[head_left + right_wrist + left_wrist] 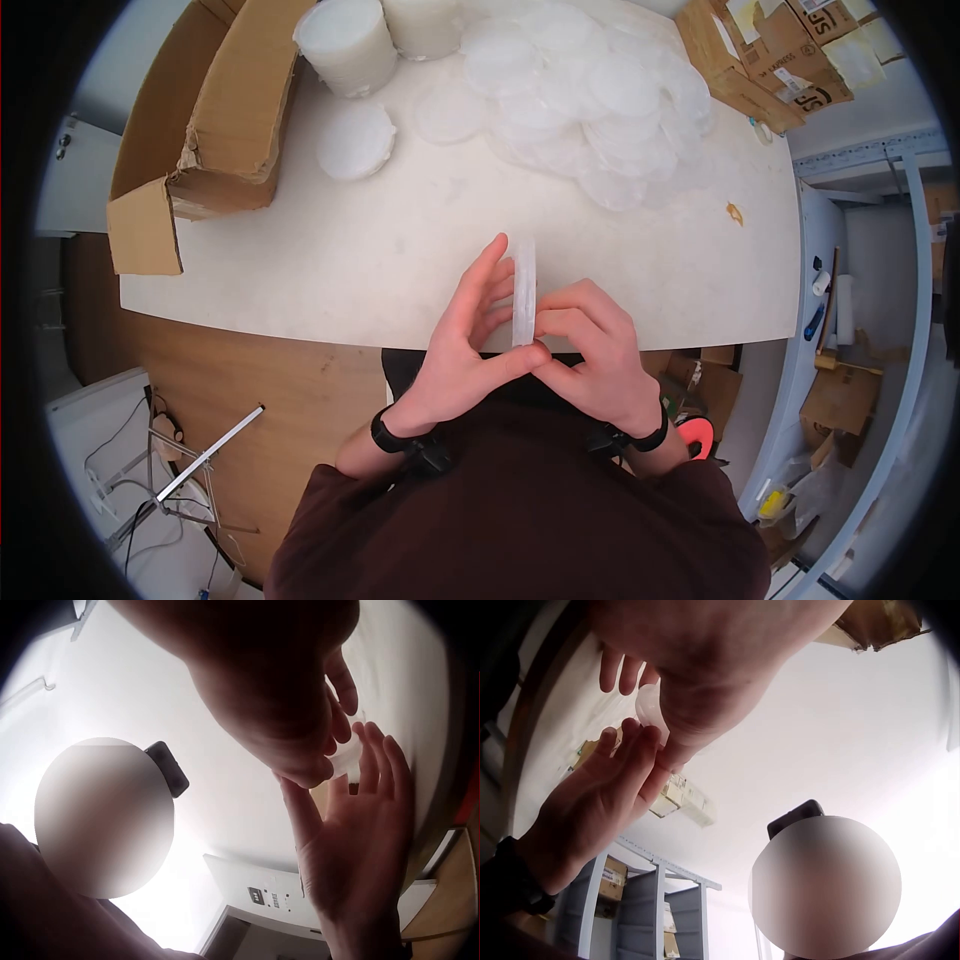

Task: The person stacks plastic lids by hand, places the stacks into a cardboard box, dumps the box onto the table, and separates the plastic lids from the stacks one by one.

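Note:
A short stack of clear plastic lids (525,292) stands on edge between my two hands, over the table's near edge. My left hand (462,345) holds it from the left, fingers stretched along one face and thumb at the bottom rim. On the other side, the bent fingers of my right hand (600,352) pinch the near part of the stack. Both thumb tips meet just below it. In the left wrist view the lids (651,705) show pale between the hands; in the right wrist view the fingers mostly cover them.
A big heap of loose translucent lids (600,90) spreads over the back of the white table (400,260). Left of it are a small wrapped stack (357,142) and tall wrapped stacks (347,48). An open cardboard box (225,110) stands at the left, more cartons (770,60) back right.

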The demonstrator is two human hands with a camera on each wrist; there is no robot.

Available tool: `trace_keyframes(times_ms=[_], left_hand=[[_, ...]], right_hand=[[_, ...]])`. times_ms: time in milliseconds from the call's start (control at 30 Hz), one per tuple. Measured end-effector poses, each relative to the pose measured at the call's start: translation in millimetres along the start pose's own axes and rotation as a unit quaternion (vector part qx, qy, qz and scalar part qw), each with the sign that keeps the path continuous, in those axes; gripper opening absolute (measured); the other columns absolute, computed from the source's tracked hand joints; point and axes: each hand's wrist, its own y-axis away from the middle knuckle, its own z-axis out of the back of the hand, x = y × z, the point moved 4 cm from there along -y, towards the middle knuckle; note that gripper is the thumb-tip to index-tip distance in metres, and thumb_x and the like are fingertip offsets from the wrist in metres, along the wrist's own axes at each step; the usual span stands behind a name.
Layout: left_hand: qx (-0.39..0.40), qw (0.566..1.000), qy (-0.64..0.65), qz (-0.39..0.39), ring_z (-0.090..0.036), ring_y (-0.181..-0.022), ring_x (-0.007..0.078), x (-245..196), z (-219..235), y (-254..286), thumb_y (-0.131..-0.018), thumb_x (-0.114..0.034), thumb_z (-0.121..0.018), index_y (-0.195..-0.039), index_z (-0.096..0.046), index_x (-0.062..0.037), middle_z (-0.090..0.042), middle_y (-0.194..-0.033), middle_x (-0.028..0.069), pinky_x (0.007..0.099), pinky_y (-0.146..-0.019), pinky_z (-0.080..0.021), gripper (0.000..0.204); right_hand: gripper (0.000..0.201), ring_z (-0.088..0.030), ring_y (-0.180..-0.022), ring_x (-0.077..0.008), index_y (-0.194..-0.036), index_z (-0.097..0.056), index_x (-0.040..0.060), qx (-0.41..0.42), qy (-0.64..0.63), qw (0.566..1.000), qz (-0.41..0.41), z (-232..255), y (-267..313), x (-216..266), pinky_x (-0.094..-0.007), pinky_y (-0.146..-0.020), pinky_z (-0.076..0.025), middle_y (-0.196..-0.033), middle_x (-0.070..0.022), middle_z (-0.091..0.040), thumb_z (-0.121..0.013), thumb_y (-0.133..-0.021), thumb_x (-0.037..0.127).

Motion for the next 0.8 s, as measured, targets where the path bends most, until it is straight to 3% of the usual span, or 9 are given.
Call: trace_keyframes(times_ms=[33,267,333,467,533,667,733,800], left_hand=[[-0.008,1.000,-0.008,0.002,-0.043,-0.159,0.0314,0,1,1,-0.093,-0.030,-0.094,-0.178,-0.019,-0.0076,-0.038,-0.175,0.0173,0.0494,-0.127,-0.042,0.115],[0.013,1.000,0.004,-0.010,-0.045,-0.158,0.0302,4,4,2,-0.100,-0.039,-0.086,-0.173,-0.030,-0.0029,-0.042,-0.173,0.0150,0.0503,-0.128,-0.041,0.099],[0.033,0.999,0.004,-0.021,-0.042,-0.160,0.0306,3,7,2,-0.107,-0.017,-0.075,-0.173,-0.033,-0.0027,-0.038,-0.175,0.0168,0.0498,-0.128,-0.043,0.079],[0.000,0.999,0.022,-0.023,-0.041,-0.161,0.0314,6,10,4,-0.111,-0.019,-0.069,-0.165,-0.043,-0.0023,-0.035,-0.177,0.0185,0.0515,-0.129,-0.042,0.062],[-0.015,0.996,0.082,-0.041,-0.039,-0.162,0.0324,7,11,3,-0.115,-0.020,-0.063,-0.150,-0.053,-0.0031,-0.034,-0.178,0.0193,0.0537,-0.129,-0.042,0.041],[-0.032,0.992,0.120,-0.033,-0.039,-0.162,0.0326,4,13,3,-0.117,-0.019,-0.058,-0.139,-0.056,-0.0048,-0.031,-0.179,0.0189,0.0554,-0.130,-0.041,0.027],[-0.085,0.987,0.133,-0.012,-0.052,-0.149,0.0287,0,14,5,-0.118,-0.028,-0.054,-0.132,-0.056,-0.0071,-0.058,-0.153,0.0127,0.0595,-0.130,-0.037,0.025],[-0.100,0.986,0.131,-0.029,-0.053,-0.147,0.0267,-6,21,6,-0.118,-0.029,-0.055,-0.132,-0.056,-0.0079,-0.060,-0.151,0.0114,0.0571,-0.129,-0.037,0.025]], right_hand=[[0.033,-0.068,-0.089,-0.0294,-0.108,-0.071,0.0079,-0.006,-0.014,1.000,-0.002,0,1,0,-0.0407,-0.072,-0.056,-0.107,-0.0077,-0.071,-0.087,-0.080,0.000],[0.027,-0.067,-0.085,-0.0294,-0.106,-0.073,0.0067,-0.020,-0.037,0.999,-0.014,5,4,-1,-0.0402,-0.070,-0.054,-0.101,-0.0087,-0.072,-0.084,-0.083,-0.003],[0.026,-0.067,-0.085,-0.0299,-0.105,-0.072,0.0063,-0.020,-0.045,0.999,-0.023,4,5,-2,-0.0400,-0.070,-0.054,-0.101,-0.0091,-0.072,-0.084,-0.084,-0.003],[0.024,-0.067,-0.084,-0.0316,-0.104,-0.071,0.0052,-0.020,-0.062,0.997,-0.053,4,10,-8,-0.0402,-0.071,-0.055,-0.101,-0.0108,-0.071,-0.083,-0.085,-0.002],[0.023,-0.067,-0.084,-0.0321,-0.104,-0.071,0.0048,-0.019,-0.064,0.996,-0.058,5,11,-8,-0.0402,-0.072,-0.055,-0.100,-0.0115,-0.071,-0.083,-0.085,-0.002],[0.022,-0.067,-0.084,-0.0300,-0.103,-0.069,0.0036,-0.038,-0.054,0.996,-0.066,17,14,-11,-0.0389,-0.073,-0.055,-0.098,-0.0119,-0.069,-0.080,-0.086,-0.003],[0.022,-0.067,-0.084,-0.0284,-0.103,-0.068,0.0035,-0.066,-0.018,0.995,-0.078,35,11,-13,-0.0378,-0.074,-0.055,-0.099,-0.0115,-0.069,-0.080,-0.086,-0.003],[0.022,-0.065,-0.084,-0.0250,-0.105,-0.067,0.0033,-0.116,0.049,0.987,-0.098,58,10,-23,-0.0357,-0.076,-0.053,-0.099,-0.0113,-0.069,-0.078,-0.087,-0.004]])
